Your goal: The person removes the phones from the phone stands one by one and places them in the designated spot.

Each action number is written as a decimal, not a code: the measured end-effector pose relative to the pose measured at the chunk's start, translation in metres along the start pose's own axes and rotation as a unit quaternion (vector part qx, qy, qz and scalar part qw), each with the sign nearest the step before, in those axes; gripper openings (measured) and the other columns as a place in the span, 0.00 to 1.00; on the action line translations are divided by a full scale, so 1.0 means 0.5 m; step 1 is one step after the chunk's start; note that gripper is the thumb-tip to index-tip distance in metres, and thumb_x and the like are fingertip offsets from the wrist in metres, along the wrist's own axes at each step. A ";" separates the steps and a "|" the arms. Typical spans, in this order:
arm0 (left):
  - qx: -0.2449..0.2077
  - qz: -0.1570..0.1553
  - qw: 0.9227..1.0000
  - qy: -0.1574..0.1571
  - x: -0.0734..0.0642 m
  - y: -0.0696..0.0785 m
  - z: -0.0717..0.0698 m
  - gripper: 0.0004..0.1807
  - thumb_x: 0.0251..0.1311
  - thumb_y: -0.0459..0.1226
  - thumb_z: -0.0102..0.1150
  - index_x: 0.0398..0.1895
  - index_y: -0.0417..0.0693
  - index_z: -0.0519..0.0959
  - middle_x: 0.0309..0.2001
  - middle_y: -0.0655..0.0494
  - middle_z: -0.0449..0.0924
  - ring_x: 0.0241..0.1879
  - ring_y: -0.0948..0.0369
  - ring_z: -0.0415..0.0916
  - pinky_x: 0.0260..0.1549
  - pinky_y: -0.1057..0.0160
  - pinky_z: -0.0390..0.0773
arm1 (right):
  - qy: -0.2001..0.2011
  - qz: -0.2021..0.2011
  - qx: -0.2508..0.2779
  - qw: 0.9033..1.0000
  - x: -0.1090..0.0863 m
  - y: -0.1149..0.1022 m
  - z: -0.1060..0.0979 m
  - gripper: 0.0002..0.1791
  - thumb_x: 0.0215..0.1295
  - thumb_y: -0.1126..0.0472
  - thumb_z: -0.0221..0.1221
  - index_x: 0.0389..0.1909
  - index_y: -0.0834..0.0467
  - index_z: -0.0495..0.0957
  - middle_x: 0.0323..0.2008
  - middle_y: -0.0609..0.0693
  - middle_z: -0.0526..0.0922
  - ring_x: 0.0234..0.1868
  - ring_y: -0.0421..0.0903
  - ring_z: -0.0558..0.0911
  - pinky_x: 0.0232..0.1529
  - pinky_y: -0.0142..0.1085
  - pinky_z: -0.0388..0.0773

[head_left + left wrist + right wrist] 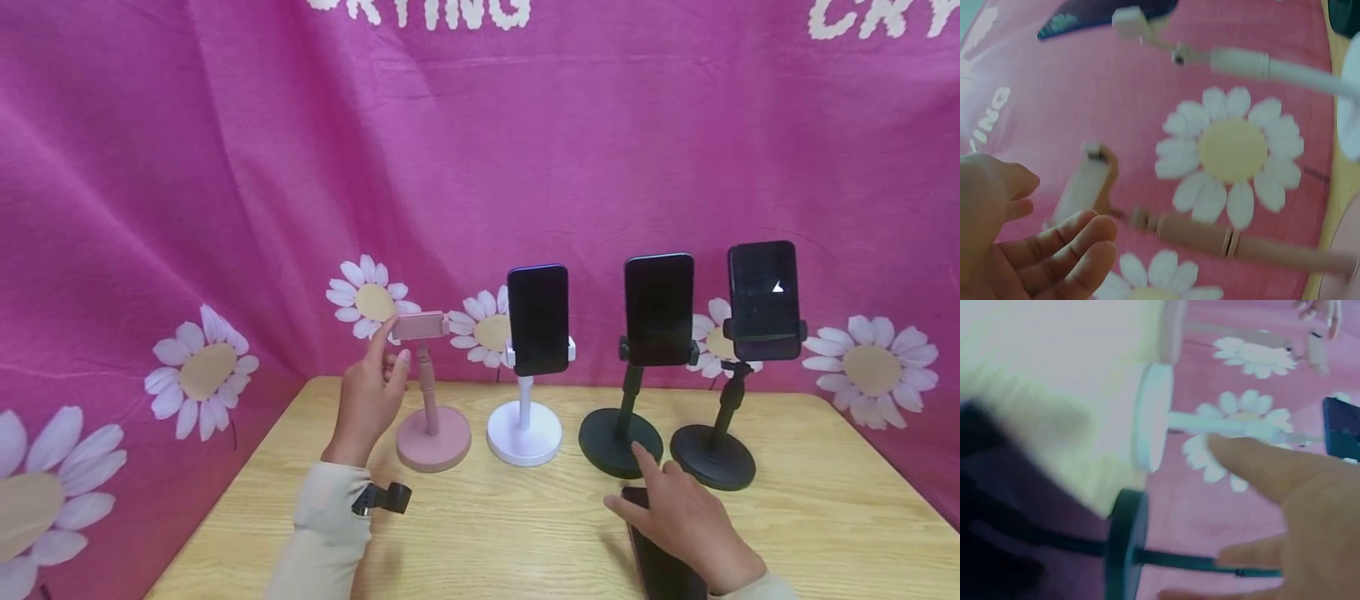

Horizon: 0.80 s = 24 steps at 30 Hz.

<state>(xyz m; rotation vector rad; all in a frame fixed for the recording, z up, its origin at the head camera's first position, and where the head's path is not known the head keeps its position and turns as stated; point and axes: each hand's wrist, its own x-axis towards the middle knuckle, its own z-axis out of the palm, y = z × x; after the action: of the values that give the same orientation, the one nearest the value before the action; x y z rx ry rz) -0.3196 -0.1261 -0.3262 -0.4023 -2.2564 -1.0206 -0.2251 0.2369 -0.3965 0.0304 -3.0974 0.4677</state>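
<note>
In the head view my left hand [369,400] is beside the clamp of a pink phone stand [435,437]. Its index finger reaches the clamp's left end; whether it touches cannot be told. Nothing sits in that clamp. The left wrist view has the same hand [1047,256] with fingers loosely bent near the pink clamp [1088,184]. Over a dark smartphone [660,562] lying on the table hovers my right hand [686,517], thumb and index finger spread, covering part of it. In the right wrist view this hand [1322,512] holds nothing visible.
Right of the pink stand are a white stand [525,437] and two black stands, one nearer the middle [611,442] and one at the right [712,458]. Each holds an upright phone. Behind the wooden table [480,525] hangs a pink flowered cloth [480,150].
</note>
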 end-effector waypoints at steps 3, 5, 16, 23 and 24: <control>-0.035 0.015 0.999 -0.010 -0.009 0.021 0.015 0.28 0.69 0.38 0.52 0.71 0.56 0.62 0.30 0.52 0.79 0.28 0.58 0.78 0.30 0.58 0.78 | 0.054 -0.039 0.062 0.996 0.005 -0.034 -0.014 0.55 0.54 0.29 0.59 0.73 0.60 0.53 0.57 0.72 0.71 0.54 0.67 0.74 0.48 0.65 0.72; -0.063 0.018 0.998 -0.022 -0.014 0.034 0.027 0.27 0.69 0.38 0.51 0.71 0.59 0.62 0.32 0.52 0.80 0.30 0.57 0.79 0.31 0.58 0.78 | 0.091 -0.065 0.104 0.988 0.011 -0.056 -0.020 0.54 0.56 0.32 0.60 0.74 0.58 0.50 0.60 0.69 0.70 0.57 0.66 0.74 0.50 0.63 0.72; -0.160 0.011 0.984 -0.073 -0.032 0.092 0.093 0.26 0.73 0.43 0.46 0.72 0.68 0.58 0.59 0.52 0.74 0.42 0.58 0.83 0.33 0.65 0.82 | 0.173 -0.139 0.312 0.924 0.059 -0.145 -0.035 0.55 0.56 0.41 0.66 0.76 0.42 0.41 0.64 0.59 0.68 0.60 0.59 0.74 0.49 0.52 0.78; -0.283 -0.037 0.952 -0.106 -0.031 0.127 0.130 0.27 0.73 0.40 0.45 0.71 0.74 0.58 0.59 0.51 0.71 0.57 0.52 0.74 0.49 0.58 0.78 | 0.167 -0.125 0.404 0.891 0.084 -0.170 -0.043 0.52 0.60 0.43 0.64 0.75 0.36 0.39 0.71 0.57 0.58 0.69 0.58 0.64 0.57 0.54 0.71; -0.295 -0.048 0.948 -0.111 -0.032 0.132 0.133 0.28 0.73 0.40 0.45 0.71 0.75 0.58 0.60 0.51 0.71 0.59 0.52 0.73 0.51 0.57 0.77 | 0.167 -0.126 0.416 0.885 0.087 -0.174 -0.043 0.51 0.61 0.43 0.63 0.75 0.37 0.39 0.71 0.57 0.58 0.69 0.58 0.63 0.59 0.55 0.69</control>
<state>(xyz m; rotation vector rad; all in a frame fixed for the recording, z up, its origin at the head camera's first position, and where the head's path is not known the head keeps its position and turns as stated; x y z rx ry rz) -0.3022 -0.0330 -0.3330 -0.6882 -2.1357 -1.7844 -0.2669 0.1594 -0.3497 0.3105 -2.2872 1.5349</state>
